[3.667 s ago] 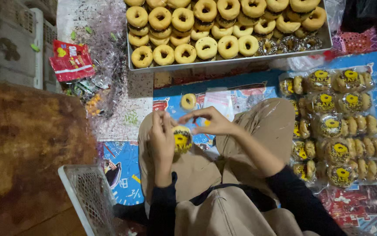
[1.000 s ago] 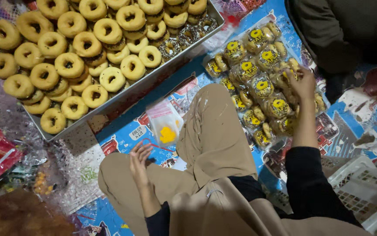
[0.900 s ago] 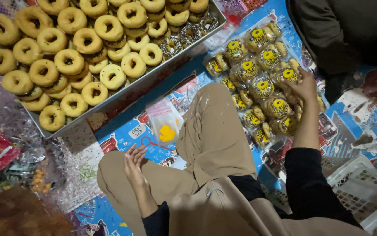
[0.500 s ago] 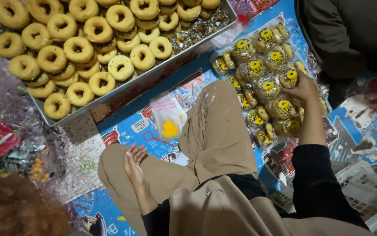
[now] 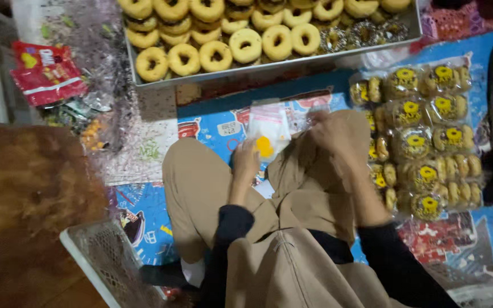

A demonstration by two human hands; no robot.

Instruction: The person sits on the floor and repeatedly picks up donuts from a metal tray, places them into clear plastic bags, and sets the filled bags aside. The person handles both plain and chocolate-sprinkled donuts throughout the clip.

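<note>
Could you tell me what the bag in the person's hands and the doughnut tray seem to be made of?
The bag looks like thin clear plastic film: see-through and glossy. The tray seems to be dull grey sheet metal, though plastic can't be ruled out.

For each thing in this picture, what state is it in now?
Left hand: holds the clear plastic bag.
Right hand: at the bag's upper edge; grip blurred.
Clear plastic bag: looks empty, lifted over the lap.
Metal tray: full of unwrapped doughnuts.
Wrapped doughnut packs: lying in rows on the mat.
Red packet: lying flat.
</note>
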